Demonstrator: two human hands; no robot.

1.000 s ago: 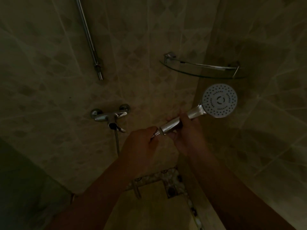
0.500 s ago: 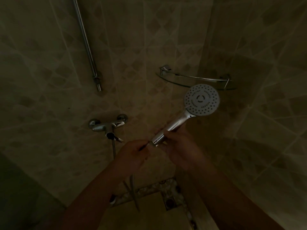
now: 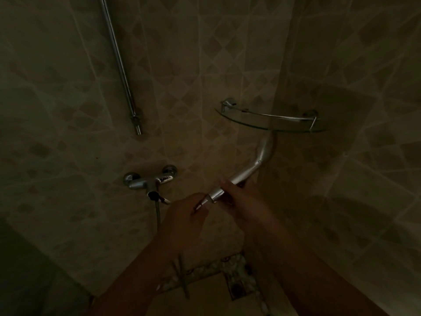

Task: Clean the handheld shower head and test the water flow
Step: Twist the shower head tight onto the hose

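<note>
The chrome handheld shower head [image 3: 247, 171] is held in front of the tiled corner, turned so I see it from the side, its spray face hidden and its top just under the glass shelf. My right hand [image 3: 245, 202] is closed around the lower part of the handle. My left hand [image 3: 182, 221] pinches the hose end [image 3: 201, 204] at the base of the handle. The hose [image 3: 157, 215] drops from the mixer tap [image 3: 148, 181] and passes behind my left forearm.
A glass corner shelf [image 3: 293, 130] with a chrome rail hangs right above the shower head. A chrome slide bar [image 3: 120, 65] runs down the left wall. A floor drain [image 3: 237, 287] lies below, between my forearms. The room is dim.
The shower head has been rotated from facing me to edge-on and sits closer under the shelf. Both hands keep their hold at the handle and its base.
</note>
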